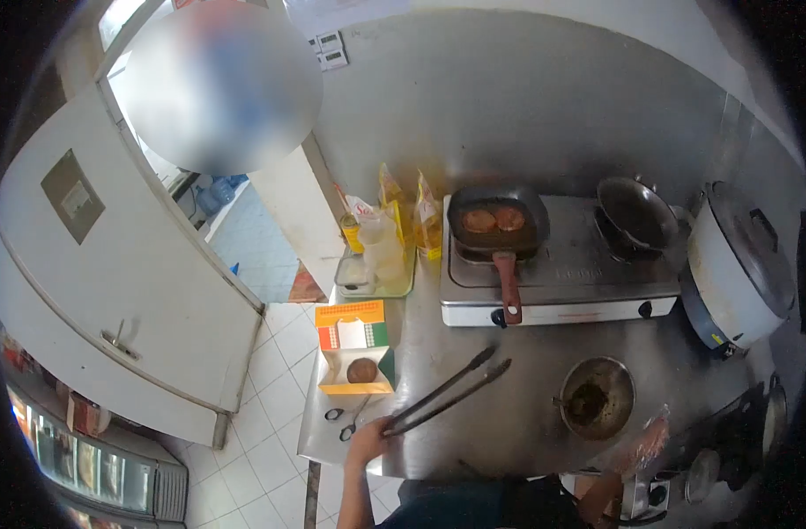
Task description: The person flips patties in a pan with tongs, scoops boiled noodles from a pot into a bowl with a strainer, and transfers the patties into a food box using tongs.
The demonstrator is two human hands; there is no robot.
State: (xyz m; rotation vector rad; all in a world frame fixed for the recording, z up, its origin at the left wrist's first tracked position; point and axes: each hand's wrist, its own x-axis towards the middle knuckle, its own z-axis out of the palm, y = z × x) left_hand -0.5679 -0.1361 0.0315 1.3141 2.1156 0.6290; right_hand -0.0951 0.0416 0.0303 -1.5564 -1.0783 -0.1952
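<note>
My left hand is closed around the handle end of black tongs, whose two arms stand apart over the steel counter, pointing toward the stove. Nothing is between their tips. Scissors lie beside that hand. Just beyond them an open cardboard box holds a round brown patty. My right hand, in a clear plastic glove, is low on the right near a metal bowl with dark residue inside. Its fingers are blurred. Two patties sit in a square frying pan on the stove.
The two-burner stove stands against the wall, with a small wok on its right burner. A large lidded cooker is at the right. Oil pouches and a jug share a tray at the left. A door stands beyond.
</note>
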